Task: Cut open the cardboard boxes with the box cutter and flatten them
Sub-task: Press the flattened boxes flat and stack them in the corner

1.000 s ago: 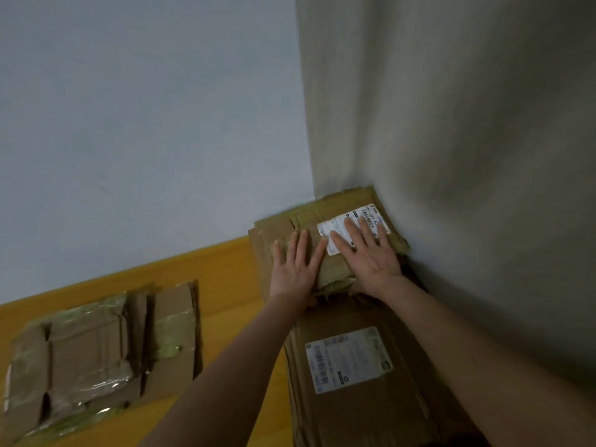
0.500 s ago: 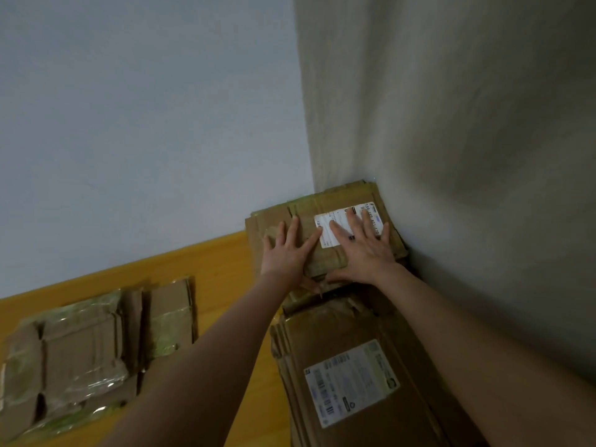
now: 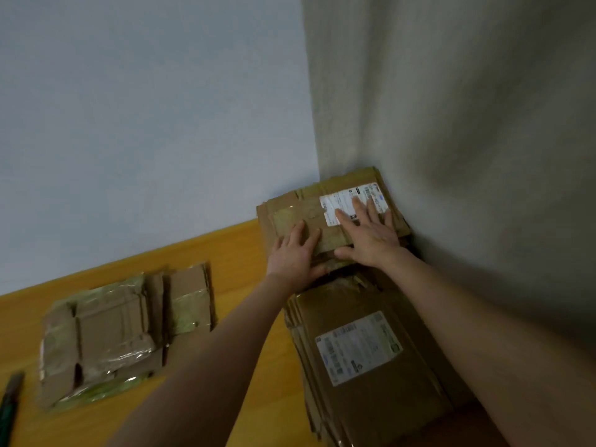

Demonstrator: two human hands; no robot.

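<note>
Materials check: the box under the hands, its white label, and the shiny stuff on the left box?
Box: brown corrugated cardboard by the look, matte, with creased flaps and layered edges. Label: white paper with dark print, probably adhesive. Shiny stuff: looks like clear or greenish plastic tape, with glossy highlights and wrinkles; could be film.

The head-worn wide-angle camera is looking forward and down from above the person's own forearms, rolled so that the wooden surface (image 3: pixel 238 253) is slanting upward to the right. It is facing the corner where the blue wall (image 3: pixel 145 124) is meeting the grey wall (image 3: pixel 467 124). The left hand (image 3: pixel 292 258) and right hand (image 3: pixel 371 240) are showing at the far end of the outstretched arms, just right of centre.
</note>
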